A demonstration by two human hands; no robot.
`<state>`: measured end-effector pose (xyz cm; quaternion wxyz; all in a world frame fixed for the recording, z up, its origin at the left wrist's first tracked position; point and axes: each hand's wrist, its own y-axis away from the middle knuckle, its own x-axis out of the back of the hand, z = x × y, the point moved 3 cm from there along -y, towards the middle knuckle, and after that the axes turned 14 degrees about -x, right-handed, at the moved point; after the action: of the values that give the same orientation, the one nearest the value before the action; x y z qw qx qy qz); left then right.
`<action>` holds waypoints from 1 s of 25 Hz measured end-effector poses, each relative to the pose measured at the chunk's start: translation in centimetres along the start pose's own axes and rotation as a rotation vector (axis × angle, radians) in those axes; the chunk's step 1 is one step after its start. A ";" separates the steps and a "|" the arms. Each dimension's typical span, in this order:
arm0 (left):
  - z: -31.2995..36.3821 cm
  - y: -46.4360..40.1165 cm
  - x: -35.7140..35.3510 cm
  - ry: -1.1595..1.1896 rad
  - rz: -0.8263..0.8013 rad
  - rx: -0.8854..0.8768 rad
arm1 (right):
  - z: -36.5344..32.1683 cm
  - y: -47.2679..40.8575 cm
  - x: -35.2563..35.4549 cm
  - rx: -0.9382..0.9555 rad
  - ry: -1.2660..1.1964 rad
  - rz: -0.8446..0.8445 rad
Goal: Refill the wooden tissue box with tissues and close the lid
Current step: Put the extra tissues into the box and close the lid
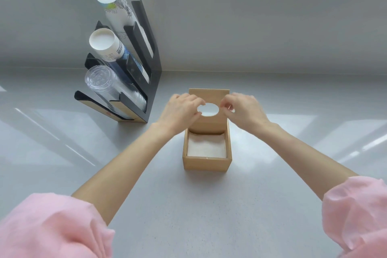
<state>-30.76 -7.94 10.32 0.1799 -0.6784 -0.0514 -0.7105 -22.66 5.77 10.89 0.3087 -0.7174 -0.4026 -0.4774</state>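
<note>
With white tissues [207, 147] filling the square wooden tissue box [207, 161] mid-counter, left hand [181, 109] and right hand [244, 111] pinch its upright oval-holed lid [209, 98], seemingly ready to swing it down shut.

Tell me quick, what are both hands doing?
Left hand: fingers on the raised lid, by its oval hole.
Right hand: pinching the lid's other side.
</note>
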 end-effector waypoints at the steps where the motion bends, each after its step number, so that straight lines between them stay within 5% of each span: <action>1: -0.3 -0.5 0.6 -0.001 0.027 0.010 | 0.1 -0.6 0.5 -0.002 -0.030 0.057; 4: -1.3 -1.9 1.2 -0.021 0.019 0.057 | 0.2 -2.2 0.8 -0.011 -0.007 0.097; 12: -2.4 -3.6 -0.9 -0.002 -0.174 0.144 | 0.0 -4.2 -1.2 -0.077 0.052 -0.128; 25: -0.9 -1.9 -1.1 0.021 0.119 0.192 | -0.3 -2.1 -1.0 -0.095 -0.053 -0.038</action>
<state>-32.20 -6.24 9.50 0.2866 -0.6525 -0.0770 -0.6972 -24.85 6.26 10.22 0.2544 -0.7360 -0.4010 -0.4825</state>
